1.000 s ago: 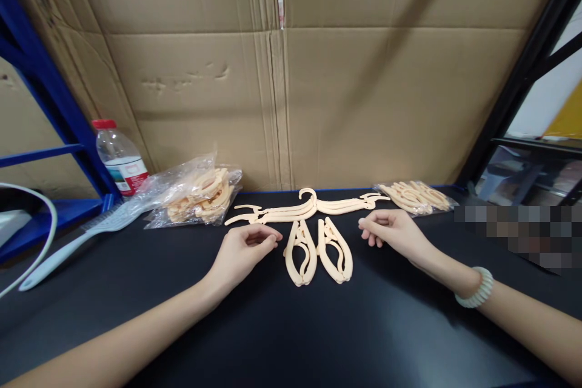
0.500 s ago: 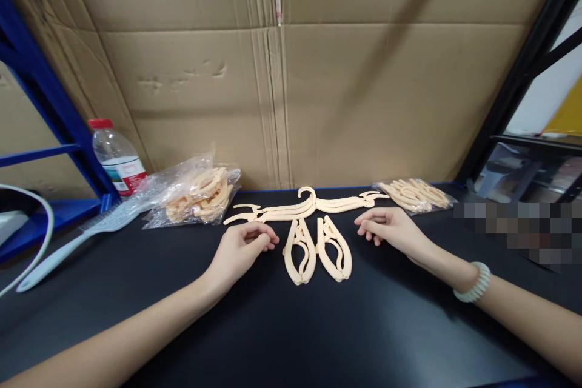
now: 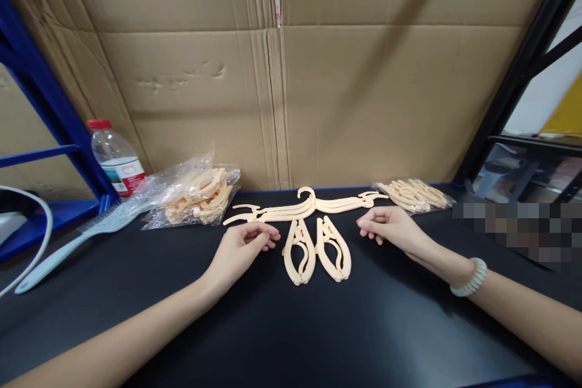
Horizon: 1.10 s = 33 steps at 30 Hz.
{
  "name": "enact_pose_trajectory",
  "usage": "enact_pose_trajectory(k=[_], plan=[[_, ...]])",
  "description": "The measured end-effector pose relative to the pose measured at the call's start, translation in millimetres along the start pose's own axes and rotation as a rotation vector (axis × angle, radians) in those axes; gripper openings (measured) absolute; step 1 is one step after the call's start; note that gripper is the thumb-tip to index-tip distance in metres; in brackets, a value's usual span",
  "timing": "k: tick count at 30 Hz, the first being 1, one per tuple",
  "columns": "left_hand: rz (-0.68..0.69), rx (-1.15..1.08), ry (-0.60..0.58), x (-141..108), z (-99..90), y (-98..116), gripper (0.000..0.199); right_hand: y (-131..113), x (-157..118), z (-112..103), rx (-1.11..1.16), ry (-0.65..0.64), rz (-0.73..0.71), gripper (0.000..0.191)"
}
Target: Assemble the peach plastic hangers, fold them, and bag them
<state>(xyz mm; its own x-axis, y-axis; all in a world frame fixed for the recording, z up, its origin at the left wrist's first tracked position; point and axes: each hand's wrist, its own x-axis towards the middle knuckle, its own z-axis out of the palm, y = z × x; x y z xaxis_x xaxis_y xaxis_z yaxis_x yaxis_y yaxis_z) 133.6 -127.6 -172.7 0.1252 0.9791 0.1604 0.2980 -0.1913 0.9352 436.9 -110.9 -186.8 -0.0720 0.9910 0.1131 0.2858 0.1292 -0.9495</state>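
Two folded cream plastic travel hangers lie side by side in the middle: the left folded hanger (image 3: 290, 260) and the right folded hanger (image 3: 346, 257). Behind them spreads an unfolded hanger (image 3: 284, 212), hook towards the cardboard. My left hand (image 3: 240, 251) rests on the table just left of the left folded hanger, holding nothing, its fingers loosely bent with the thumb apart. To the right of the other folded hanger is my right hand (image 3: 395, 230), empty as well, fingers loosely curled and below the unfolded hanger's right arm.
Clear bags of cream hangers lie at the back: one bag (image 3: 200, 197) left, another bag (image 3: 413, 195) right. A pale blue brush (image 3: 86, 233) and a red-capped bottle (image 3: 119, 160) are at left. Cardboard (image 3: 386, 103) walls the back of the black table (image 3: 291, 333).
My right hand has shifted very slightly, its wrist a little to the left. My left hand and the hangers stay where they were.
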Motion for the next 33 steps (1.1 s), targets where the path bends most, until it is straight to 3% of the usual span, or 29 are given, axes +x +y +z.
enact_pose_trajectory(k=[8, 13, 17, 20, 23, 29, 33], plan=[[0.009, 0.012, 0.022, 0, -0.6, -3, 0.027, 3, 4, -3, -0.078, 0.068, -0.012, 0.046], [0.03, 0.02, 0.017, 2, -1.4, -5, 0.029, 10, 16, -19, -0.2, 0.079, -0.118, 0.035], [0.043, 0.031, -0.005, 3, -2.0, -6, 0.029, 21, 30, -38, -0.335, 0.177, -0.201, 0.02], [0.043, 0.027, -0.017, 4, -2.2, -6, 0.028, 30, 40, -49, -0.409, 0.23, -0.278, 0.031], [0.028, -0.001, -0.014, 4, -2.4, -5, 0.023, 38, 47, -53, -0.536, 0.2, -0.394, 0.04], [-0.023, -0.07, 0.052, 1, -0.5, -2, 0.028, 43, 48, -47, -0.771, 0.064, -0.635, 0.032], [-0.015, -0.073, 0.066, 0, 1.1, -2, 0.035, 42, 50, -42, -0.863, 0.006, -0.688, 0.028]])
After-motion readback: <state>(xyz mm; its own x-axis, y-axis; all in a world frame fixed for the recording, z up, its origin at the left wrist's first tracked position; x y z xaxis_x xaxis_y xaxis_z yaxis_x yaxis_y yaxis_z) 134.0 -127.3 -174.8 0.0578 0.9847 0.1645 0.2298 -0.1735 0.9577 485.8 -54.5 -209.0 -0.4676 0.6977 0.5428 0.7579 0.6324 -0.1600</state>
